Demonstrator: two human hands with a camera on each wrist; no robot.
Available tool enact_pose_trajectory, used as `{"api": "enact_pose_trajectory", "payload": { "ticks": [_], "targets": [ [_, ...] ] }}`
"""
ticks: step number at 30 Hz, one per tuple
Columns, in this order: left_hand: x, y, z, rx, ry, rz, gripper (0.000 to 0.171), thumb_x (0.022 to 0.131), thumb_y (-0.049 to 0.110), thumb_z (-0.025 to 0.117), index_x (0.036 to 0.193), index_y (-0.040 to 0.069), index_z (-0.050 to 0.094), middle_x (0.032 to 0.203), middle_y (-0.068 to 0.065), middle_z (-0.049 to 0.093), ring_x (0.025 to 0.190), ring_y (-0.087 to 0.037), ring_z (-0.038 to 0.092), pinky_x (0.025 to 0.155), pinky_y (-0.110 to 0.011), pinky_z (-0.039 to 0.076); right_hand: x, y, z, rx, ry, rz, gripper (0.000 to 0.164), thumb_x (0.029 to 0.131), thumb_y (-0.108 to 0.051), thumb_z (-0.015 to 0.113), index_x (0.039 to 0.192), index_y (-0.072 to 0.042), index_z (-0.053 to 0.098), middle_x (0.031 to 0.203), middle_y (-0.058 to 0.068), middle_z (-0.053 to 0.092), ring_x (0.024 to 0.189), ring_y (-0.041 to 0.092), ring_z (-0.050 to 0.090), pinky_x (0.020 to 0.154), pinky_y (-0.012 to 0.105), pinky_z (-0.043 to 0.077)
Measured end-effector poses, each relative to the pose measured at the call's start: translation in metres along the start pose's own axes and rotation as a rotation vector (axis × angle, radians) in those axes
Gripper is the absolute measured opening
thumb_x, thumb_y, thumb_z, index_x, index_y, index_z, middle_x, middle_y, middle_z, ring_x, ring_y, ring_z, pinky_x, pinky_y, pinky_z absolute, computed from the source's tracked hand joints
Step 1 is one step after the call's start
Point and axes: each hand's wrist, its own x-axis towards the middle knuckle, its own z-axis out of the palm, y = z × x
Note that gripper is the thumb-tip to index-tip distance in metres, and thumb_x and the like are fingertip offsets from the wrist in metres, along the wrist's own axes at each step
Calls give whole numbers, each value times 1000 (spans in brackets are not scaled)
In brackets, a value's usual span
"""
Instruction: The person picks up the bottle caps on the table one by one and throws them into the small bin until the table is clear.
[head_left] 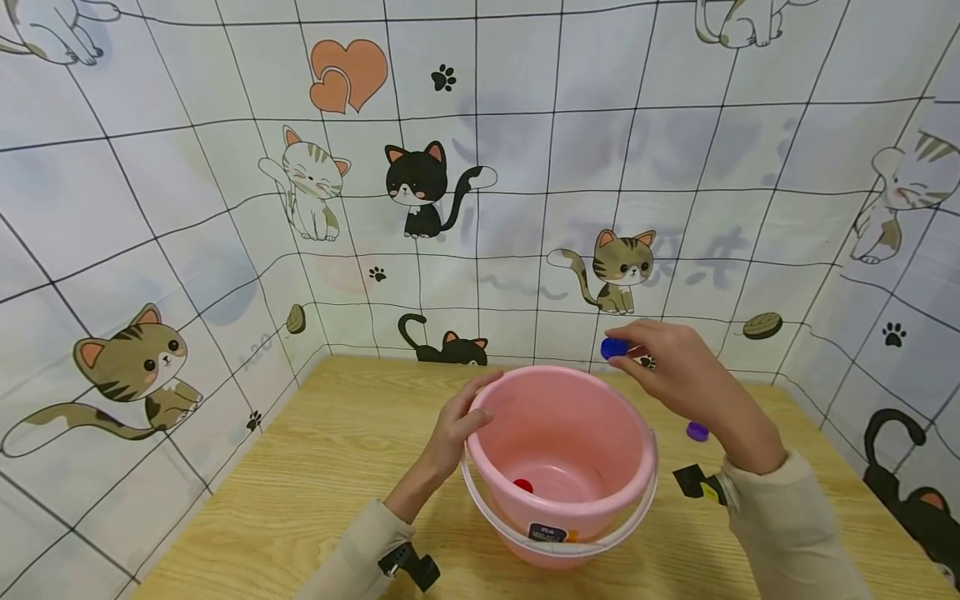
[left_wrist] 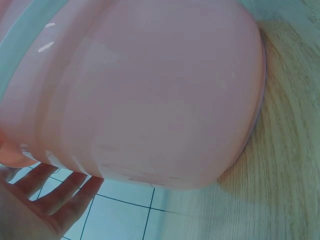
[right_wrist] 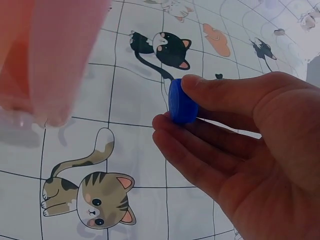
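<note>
A pink bucket [head_left: 525, 508] with a white handle [head_left: 558, 549] stands on the wooden table. My left hand [head_left: 453, 425] grips its rim at the left, thumb inside and fingers along the outer wall; the left wrist view shows those fingers [left_wrist: 82, 200] against the outside. Raised above the bucket's far right side, my right hand [head_left: 675, 367] pinches a blue bottle cap [head_left: 613, 348] between thumb and fingers. In the right wrist view, the blue cap [right_wrist: 183, 101] is turned on edge. A red cap [head_left: 523, 485] lies inside the bucket, partly hidden by the near rim.
On the table right of the bucket lies a purple cap [head_left: 697, 431], close to my right forearm. White sheeting [head_left: 510, 167] with cat drawings and grid lines surrounds the table at the back and sides. The bucket's handle hangs down toward me.
</note>
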Motion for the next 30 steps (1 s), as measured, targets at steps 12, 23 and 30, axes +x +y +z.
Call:
{"api": "enact_pose_trajectory", "payload": {
  "ticks": [12,23,30],
  "targets": [
    [0,0,0,-1,4,-12,63,92,24,51,154,13,47,144,-24,58,113,-47,66,87,-59,61,12,-8,-3,10,-9,-21,35,87,-6,80,120,3,72,106,14,76,89,26,77,78,44,65],
    [0,-1,1,-2,5,-10,63,93,24,52,155,12,46,144,-25,58,113,-49,66,87,-58,62,20,-12,-2,10,-17,-25,35,88,-7,79,120,2,73,106,13,76,89,25,77,78,44,65],
    [0,0,1,8,3,5,63,93,24,51,155,11,45,145,-25,57,111,-50,66,85,-60,61,23,-16,-3,30,-25,-36,33,89,-7,78,120,1,73,108,14,76,89,24,77,77,42,65]
  ]
}}
